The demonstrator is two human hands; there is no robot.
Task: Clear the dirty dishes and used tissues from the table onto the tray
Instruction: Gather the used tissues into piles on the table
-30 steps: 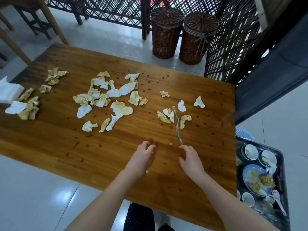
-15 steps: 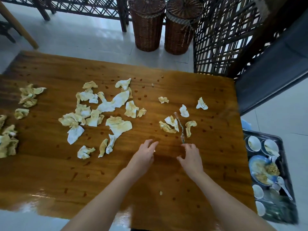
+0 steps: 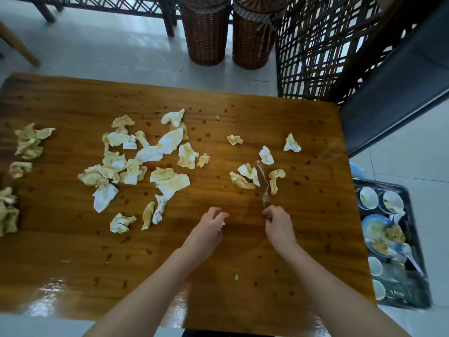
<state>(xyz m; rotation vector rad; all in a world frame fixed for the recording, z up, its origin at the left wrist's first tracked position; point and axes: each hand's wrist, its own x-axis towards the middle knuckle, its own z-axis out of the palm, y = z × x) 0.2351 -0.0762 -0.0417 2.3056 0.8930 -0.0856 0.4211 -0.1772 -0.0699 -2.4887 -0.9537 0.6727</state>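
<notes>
The table (image 3: pixel 73 251) is honey-brown wood grain dotted with dark red spots; the tissues (image 3: pixel 170 182) are white stained yellow-brown, the wrapper (image 3: pixel 263 184) clear with a green end. The tray (image 3: pixel 379 182) is black, its bowls (image 3: pixel 368 198) white, its plate (image 3: pixel 371 222) blue with yellowish smears. The baskets (image 3: pixel 206 37) are brown weave.

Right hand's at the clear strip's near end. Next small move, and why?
Probably lift the clear strip and carry it right toward the tray. The right hand pinches its near end, the rest lies flat between used tissues, and the tray sits past the table's right edge.
</notes>
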